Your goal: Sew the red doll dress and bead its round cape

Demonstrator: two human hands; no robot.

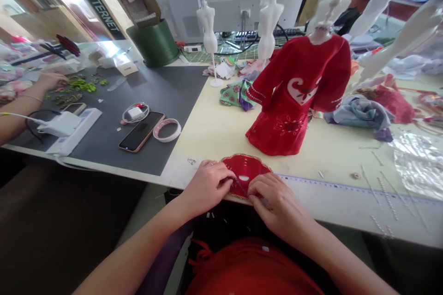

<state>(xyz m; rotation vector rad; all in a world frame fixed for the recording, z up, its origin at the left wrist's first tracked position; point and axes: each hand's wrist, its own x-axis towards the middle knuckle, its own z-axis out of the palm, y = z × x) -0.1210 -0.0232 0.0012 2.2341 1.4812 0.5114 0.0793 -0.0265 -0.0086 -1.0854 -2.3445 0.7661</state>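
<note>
A small red cloth piece (256,164), rounded, with gold-patterned trim along its edge and a slit-like opening in the middle, lies flat at the table's front edge. My left hand (209,185) rests on its left side, thumb and forefinger pinched together. Opposite it, my right hand (273,196) pinches at the lower right of the cloth. Between the two fingertips runs a thin greyish strand (241,185), slanting across the red fabric. Its ends are hidden by my fingers. Behind stands a mannequin in a red embroidered dress (292,120).
A ruler strip (332,185) runs along the front edge, with beaded strands (387,196) and a plastic bag (420,163) to the right. Leftward lie a tape roll (167,137), a phone (141,132) and a power strip (74,132). Another person's hand (51,81) is at far left.
</note>
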